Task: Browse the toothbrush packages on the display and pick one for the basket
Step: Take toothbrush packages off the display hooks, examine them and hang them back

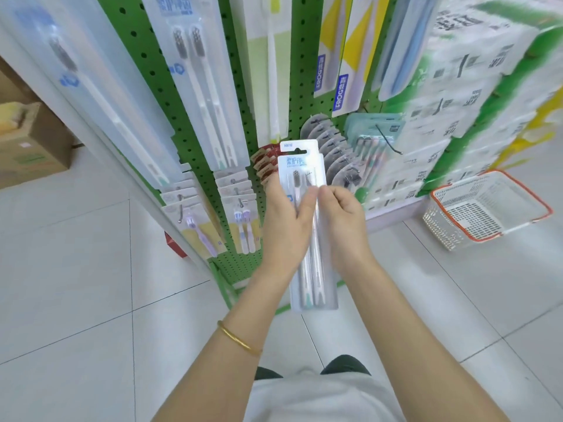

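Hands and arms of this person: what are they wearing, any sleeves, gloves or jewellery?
No sleeves or gloves show: the left hand and the right hand are uncovered, and so are both arms as far as the view reaches. The only thing worn is a thin, plain, gold-coloured bangle round the left wrist. No watch is visible.

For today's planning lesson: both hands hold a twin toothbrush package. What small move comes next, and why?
Probably swing the twin toothbrush package rightward toward the white basket: the left hand and right hand grip it clear of the pegboard, and the basket stands on the floor.
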`<state>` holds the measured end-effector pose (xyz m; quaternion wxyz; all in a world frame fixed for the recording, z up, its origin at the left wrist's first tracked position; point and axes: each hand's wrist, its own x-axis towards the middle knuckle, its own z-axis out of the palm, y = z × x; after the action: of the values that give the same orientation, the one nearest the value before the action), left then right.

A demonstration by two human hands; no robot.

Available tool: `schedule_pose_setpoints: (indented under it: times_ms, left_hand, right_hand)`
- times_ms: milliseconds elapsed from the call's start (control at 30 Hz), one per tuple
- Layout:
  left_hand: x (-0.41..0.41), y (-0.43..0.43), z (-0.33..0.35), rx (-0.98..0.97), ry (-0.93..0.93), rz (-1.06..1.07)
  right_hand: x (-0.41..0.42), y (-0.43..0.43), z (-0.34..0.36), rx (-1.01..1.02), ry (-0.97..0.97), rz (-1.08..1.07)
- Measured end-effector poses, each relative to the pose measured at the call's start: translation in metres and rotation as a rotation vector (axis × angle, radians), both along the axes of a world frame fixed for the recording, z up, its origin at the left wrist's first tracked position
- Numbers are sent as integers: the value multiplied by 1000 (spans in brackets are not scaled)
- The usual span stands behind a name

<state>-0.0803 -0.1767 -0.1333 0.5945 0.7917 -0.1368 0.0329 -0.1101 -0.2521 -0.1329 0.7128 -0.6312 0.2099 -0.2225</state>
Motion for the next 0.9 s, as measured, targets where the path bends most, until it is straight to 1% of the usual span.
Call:
schedule_pose_setpoints:
  times_ms: [133,267,333,400,467,567,633,700,767,833,900]
  left_hand:
    - [-13,4,-14,236,-18,-146]
    - [-31,7,-15,475,-98,-293]
    - [-32,9,-16,593,-135,-359]
    - [-31,11,-17,726,-132,-427]
    - [-32,12,-15,788,-96,-466]
    - [-28,12,-10,779,-40,-472]
    - [-23,13,-8,758,53,-509]
    - [-18,15,-7,675,192,-574]
    - [-14,17,-7,601,282,-616]
    - [-11,21,-7,516,336,-601]
    - [-9,26,-10,357,397,-577]
  right_hand:
    - [7,-15,2,118,-35,-60]
    - [13,-31,-2,133,9,-164]
    - [15,-38,-2,174,18,-208]
    - [18,-44,0,218,-7,-244]
    - [23,-48,2,243,-18,-254]
    - [27,-47,4,273,-4,-253]
    - [26,-44,5,340,-4,-183]
    - [23,-41,8,422,29,-59]
    - [21,-40,8,448,79,10]
    - [19,-39,7,412,60,24]
    - [18,-41,4,353,61,15]
